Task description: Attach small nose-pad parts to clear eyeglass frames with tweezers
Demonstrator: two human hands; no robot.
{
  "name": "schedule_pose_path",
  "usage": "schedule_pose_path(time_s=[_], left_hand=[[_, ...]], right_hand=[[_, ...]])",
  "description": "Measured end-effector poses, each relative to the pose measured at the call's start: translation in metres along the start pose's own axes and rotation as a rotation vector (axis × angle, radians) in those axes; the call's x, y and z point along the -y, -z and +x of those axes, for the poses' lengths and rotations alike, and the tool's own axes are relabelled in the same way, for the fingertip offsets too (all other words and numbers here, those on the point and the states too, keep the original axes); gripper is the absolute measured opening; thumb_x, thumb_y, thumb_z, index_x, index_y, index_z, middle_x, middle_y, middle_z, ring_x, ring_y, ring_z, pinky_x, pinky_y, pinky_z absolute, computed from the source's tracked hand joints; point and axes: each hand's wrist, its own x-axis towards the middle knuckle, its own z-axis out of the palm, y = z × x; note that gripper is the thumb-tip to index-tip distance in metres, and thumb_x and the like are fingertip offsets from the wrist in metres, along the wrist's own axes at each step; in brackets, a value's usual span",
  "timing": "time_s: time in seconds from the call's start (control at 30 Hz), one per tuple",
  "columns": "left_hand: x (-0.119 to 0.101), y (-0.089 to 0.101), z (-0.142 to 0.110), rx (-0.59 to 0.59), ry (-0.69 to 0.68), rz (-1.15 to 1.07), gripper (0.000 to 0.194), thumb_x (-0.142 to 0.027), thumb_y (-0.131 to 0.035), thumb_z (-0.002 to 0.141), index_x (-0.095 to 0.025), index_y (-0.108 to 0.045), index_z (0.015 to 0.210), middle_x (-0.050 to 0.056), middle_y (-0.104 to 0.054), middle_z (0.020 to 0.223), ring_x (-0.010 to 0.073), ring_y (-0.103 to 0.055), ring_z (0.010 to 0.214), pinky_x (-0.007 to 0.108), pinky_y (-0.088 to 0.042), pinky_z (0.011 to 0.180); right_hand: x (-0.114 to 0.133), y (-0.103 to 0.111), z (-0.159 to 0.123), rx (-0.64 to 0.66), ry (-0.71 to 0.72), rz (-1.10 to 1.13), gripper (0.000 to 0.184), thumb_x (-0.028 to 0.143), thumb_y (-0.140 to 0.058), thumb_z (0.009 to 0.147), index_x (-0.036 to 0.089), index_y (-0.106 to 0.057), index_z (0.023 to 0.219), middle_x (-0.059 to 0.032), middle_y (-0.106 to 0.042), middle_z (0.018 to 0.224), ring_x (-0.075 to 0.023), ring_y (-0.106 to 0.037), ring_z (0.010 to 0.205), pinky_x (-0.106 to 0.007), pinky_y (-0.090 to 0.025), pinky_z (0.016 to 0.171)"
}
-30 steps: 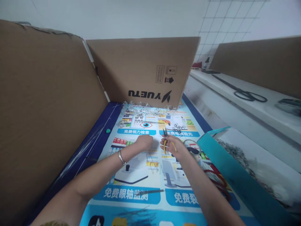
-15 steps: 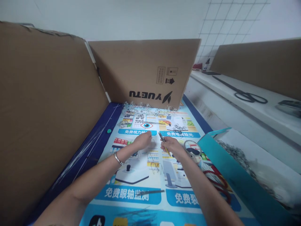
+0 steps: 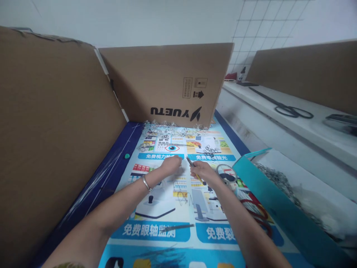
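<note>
My left hand point(image 3: 172, 165) is closed in a pinch over the middle of the printed mat; whatever lies between its fingertips is too small to make out. Close on its right, my right hand point(image 3: 205, 172) grips small pliers point(image 3: 190, 161) with yellow on the handles, their dark jaws pointing up and left toward the left fingertips. Nearer to me lie thin bent wire pieces point(image 3: 182, 197) and a bundle of straight dark wires point(image 3: 178, 227). Small dark wire loops point(image 3: 211, 152) rest beyond the right hand.
An open teal box point(image 3: 281, 203) with wire pieces and a clear bag stands at right. Beside it are a round clear roll point(image 3: 226, 173) and red-handled loops point(image 3: 255, 210). Cardboard panels point(image 3: 167, 74) wall the left and back. Large black scissors point(image 3: 290, 110) lie on the white ledge.
The view has shifted slightly, so the scene sits a little further left. Both hands stay close together, the right still holding the pliers and the left still pinched.
</note>
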Motion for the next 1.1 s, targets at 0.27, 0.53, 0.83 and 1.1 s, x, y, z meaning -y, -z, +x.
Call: schedule_pose_path(time_s=[0.27,0.53,0.83,1.1], left_hand=[[0.000,0.000,-0.007,-0.007,-0.100,0.019,0.025,-0.027,-0.048,0.080,-0.013,-0.050,0.101,0.014,-0.054,0.102,0.0256,-0.055,0.093,0.033,-0.043,0.076],[0.011,0.024,-0.019,0.002,-0.179,-0.059,0.019,-0.022,-0.032,0.087,-0.017,-0.047,0.097,0.007,-0.058,0.089,0.0188,-0.055,0.075,0.026,-0.039,0.062],[0.009,0.034,-0.030,0.024,-0.300,-0.131,0.015,-0.025,-0.034,0.086,-0.017,-0.046,0.086,0.004,-0.057,0.082,0.0154,-0.050,0.065,0.024,-0.034,0.055],[0.012,0.037,-0.039,0.047,-0.358,-0.194,0.010,-0.023,-0.042,0.082,-0.017,-0.050,0.084,0.004,-0.057,0.082,0.0142,-0.049,0.065,0.022,-0.032,0.055]], right_hand=[[0.002,0.007,-0.001,0.017,0.074,-0.272,0.011,0.027,-0.053,0.066,0.020,-0.058,0.074,0.0010,-0.059,0.061,-0.0142,-0.055,0.061,-0.022,-0.037,0.052],[0.009,0.006,-0.008,0.082,0.162,-0.480,0.013,0.026,-0.050,0.067,0.019,-0.059,0.073,0.0006,-0.058,0.062,-0.0136,-0.050,0.058,-0.023,-0.032,0.051],[0.015,-0.008,-0.018,0.185,0.246,-0.592,0.015,0.024,-0.049,0.069,0.019,-0.060,0.078,0.0006,-0.059,0.068,-0.0132,-0.050,0.062,-0.022,-0.032,0.054],[0.016,-0.023,-0.024,0.224,0.298,-0.613,0.014,0.025,-0.047,0.072,0.019,-0.059,0.073,0.0032,-0.053,0.060,-0.0107,-0.044,0.055,-0.022,-0.029,0.050]])
